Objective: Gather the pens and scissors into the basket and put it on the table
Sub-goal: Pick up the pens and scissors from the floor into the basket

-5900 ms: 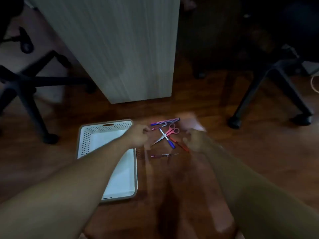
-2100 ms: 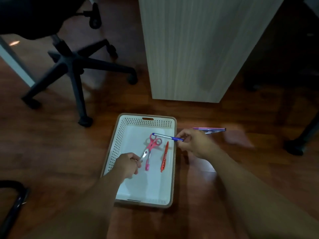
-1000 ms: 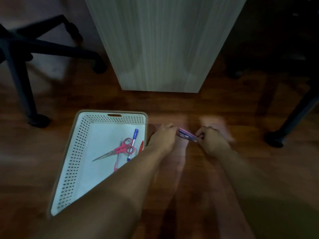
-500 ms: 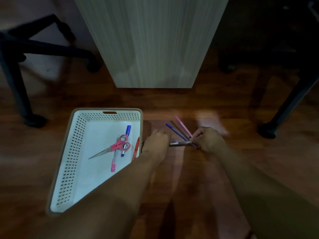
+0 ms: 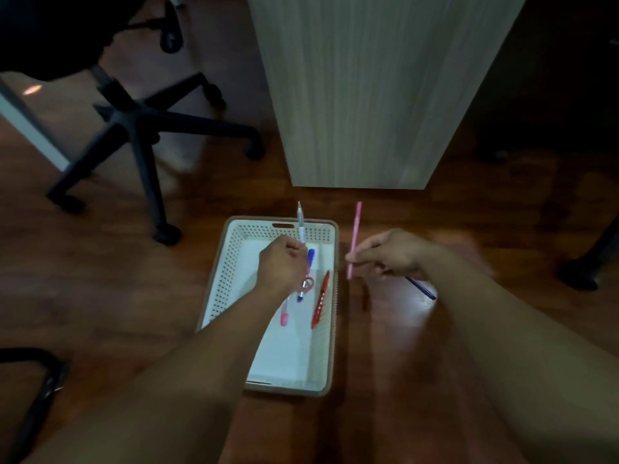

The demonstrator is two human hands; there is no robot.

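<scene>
A white perforated basket (image 5: 231, 269) with a brown rim sits on the wooden floor. Inside lie a red pen (image 5: 320, 299), a blue pen (image 5: 310, 259) and pink scissors (image 5: 284, 314), mostly hidden under my left hand. My left hand (image 5: 281, 264) hovers over the basket and grips a white pen (image 5: 300, 222) pointing up. My right hand (image 5: 392, 254), just right of the basket, holds a pink pen (image 5: 354, 236) upright. A dark blue pen (image 5: 422, 288) sticks out below my right hand, and whether it is held or on the floor is unclear.
A light wood desk panel (image 5: 368, 95) stands right behind the basket. A black office chair base (image 5: 144, 128) with castors is at the left. Another chair leg (image 5: 582, 272) is at the far right, and a dark curved object (image 5: 33, 396) at the lower left.
Both hands have lifted pens off the floor. My left hand moved over the basket with the white pen, and my right hand raised the pink pen beside the basket.
</scene>
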